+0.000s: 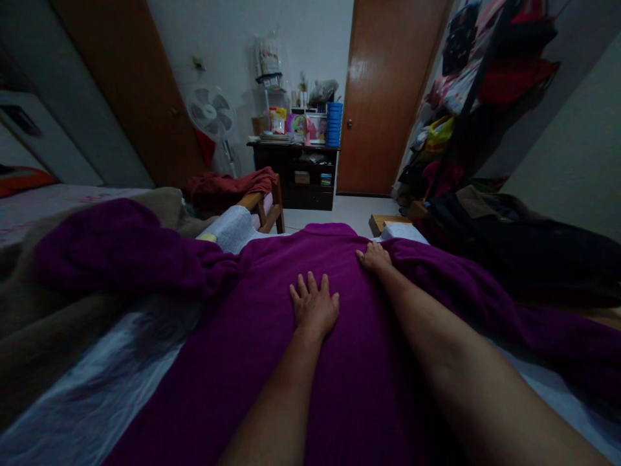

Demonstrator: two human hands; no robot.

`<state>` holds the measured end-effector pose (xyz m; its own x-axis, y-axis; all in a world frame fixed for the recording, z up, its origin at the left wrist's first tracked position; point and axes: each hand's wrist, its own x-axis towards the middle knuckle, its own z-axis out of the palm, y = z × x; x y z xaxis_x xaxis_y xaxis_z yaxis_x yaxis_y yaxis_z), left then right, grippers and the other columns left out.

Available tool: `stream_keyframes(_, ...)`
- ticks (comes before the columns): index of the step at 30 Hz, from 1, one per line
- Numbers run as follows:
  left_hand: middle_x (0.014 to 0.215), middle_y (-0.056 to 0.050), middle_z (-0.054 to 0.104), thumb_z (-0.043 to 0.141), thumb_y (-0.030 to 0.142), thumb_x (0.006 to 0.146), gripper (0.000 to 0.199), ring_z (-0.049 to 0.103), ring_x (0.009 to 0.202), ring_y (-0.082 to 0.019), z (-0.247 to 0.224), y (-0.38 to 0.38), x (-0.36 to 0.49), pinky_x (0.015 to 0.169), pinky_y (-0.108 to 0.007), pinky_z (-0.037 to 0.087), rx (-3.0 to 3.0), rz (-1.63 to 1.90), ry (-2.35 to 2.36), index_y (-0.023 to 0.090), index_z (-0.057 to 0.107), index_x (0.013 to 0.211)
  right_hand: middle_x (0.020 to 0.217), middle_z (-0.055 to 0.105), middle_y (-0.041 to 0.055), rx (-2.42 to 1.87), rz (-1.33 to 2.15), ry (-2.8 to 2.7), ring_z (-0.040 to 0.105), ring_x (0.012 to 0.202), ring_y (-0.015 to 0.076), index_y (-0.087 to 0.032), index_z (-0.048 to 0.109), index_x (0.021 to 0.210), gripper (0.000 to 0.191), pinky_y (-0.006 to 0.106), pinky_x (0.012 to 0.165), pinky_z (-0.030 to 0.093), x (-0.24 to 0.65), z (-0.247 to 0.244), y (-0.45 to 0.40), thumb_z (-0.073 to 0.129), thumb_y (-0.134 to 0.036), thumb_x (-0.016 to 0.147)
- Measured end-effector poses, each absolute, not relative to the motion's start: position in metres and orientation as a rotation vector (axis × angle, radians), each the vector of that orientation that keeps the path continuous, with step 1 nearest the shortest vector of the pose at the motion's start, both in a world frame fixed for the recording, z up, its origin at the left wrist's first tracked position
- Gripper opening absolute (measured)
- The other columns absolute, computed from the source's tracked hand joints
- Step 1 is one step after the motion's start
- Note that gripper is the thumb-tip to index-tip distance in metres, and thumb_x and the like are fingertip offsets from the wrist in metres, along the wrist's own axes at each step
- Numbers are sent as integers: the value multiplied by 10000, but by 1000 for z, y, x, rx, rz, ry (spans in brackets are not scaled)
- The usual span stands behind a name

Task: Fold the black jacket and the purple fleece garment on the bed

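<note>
A large purple long-sleeved garment [272, 336] lies spread over the bed, its collar at the far edge and its sleeves reaching out to both sides. The left sleeve [121, 252] is bunched on a brown blanket. My left hand [314, 307] rests flat on the middle of the garment with its fingers spread. Farther off, my right hand [374, 256] touches the garment near its right shoulder. Its thumb stands apart and its fingers reach forward, with nothing seen in them.
A light blue sheet [116, 362] lies beneath the garment. Dark folded clothes [528, 239] are heaped at the right. Beyond the bed are a wooden chair [272, 210] with red cloth, a fan [211, 113], a black cabinet [291, 178] and a brown door [378, 97].
</note>
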<state>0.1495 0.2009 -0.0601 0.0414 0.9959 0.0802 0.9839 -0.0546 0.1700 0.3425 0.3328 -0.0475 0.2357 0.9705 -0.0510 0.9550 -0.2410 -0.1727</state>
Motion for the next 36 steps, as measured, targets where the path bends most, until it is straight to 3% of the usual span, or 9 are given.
stream_keyframes(3, 1550, -154, 300, 386, 539, 900, 631, 202, 1425, -414, -60, 202, 150, 1115, -620, 154, 2210, 273, 2110, 249, 385, 1461, 1571, 198, 195, -2392, 236, -1823, 184, 1438, 321, -40, 310, 1462, 682, 474, 1132, 192, 311, -45, 325, 339, -473, 938)
stream_keyframes(9, 1545, -127, 321, 380, 500, 914, 586, 214, 1430, -381, -63, 202, 147, 1124, -600, 165, 2223, 301, 2115, 272, 390, 1454, 1584, 214, 106, -2105, 229, -2003, 175, 1446, 264, -114, 285, 1494, 625, 451, 1149, 154, 255, -59, 289, 306, -412, 945)
stream_keyframes(15, 1545, -106, 328, 389, 487, 913, 569, 225, 1426, -379, -62, 201, 147, 1127, -590, 169, 2212, 301, 2132, 292, 398, 1447, 1579, 234, 91, -2134, 181, -2043, 176, 1447, 259, -119, 290, 1498, 711, 422, 1158, 132, 291, -65, 293, 271, -564, 944)
stream_keyframes(21, 1539, -117, 336, 394, 497, 908, 571, 228, 1421, -391, -66, 202, 148, 1122, -596, 173, 2209, 341, 2133, 295, 407, 1442, 1575, 235, 127, -2233, 242, -1995, 182, 1443, 293, -106, 322, 1480, 643, 449, 1146, 169, 316, -54, 297, 322, -483, 959)
stream_keyframes(24, 1539, -118, 336, 387, 453, 920, 541, 226, 1423, -386, -66, 203, 148, 1117, -603, 176, 2209, 350, 2124, 296, 412, 1437, 1505, 379, 148, -2226, 338, -2018, 339, 1375, 304, -124, 481, 1377, 503, 426, 1091, 284, 305, -44, 291, 412, -338, 927)
stream_keyframes(28, 1532, -89, 360, 369, 372, 930, 507, 250, 1421, -349, -64, 203, 146, 1122, -591, 187, 2213, 381, 2106, 288, 430, 1426, 1289, 617, 91, -2157, 421, -2088, 561, 1175, 214, -197, 633, 1199, 386, 306, 984, 395, 278, -40, 270, 400, -205, 890)
stream_keyframes(30, 1528, -63, 372, 353, 349, 933, 503, 258, 1422, -322, -62, 202, 144, 1129, -574, 196, 2213, 396, 2094, 282, 431, 1425, 1370, 555, 93, -2153, 399, -2062, 507, 1247, 221, -188, 582, 1277, 440, 324, 1015, 374, 265, -45, 254, 355, -190, 900)
stream_keyframes(33, 1529, -46, 375, 341, 327, 932, 509, 267, 1422, -289, -61, 202, 141, 1137, -550, 211, 2207, 386, 2076, 263, 427, 1430, 1530, 354, 91, -2143, 238, -1978, 285, 1408, 268, -155, 423, 1429, 523, 410, 1111, 258, 250, -56, 232, 339, -235, 919)
stream_keyframes(36, 1532, -30, 369, 342, 335, 933, 510, 266, 1424, -268, -61, 203, 138, 1142, -542, 210, 2201, 371, 2072, 269, 421, 1432, 1541, 336, 70, -2119, 145, -1957, 229, 1431, 268, -164, 405, 1446, 528, 429, 1134, 206, 246, -63, 222, 326, -273, 936)
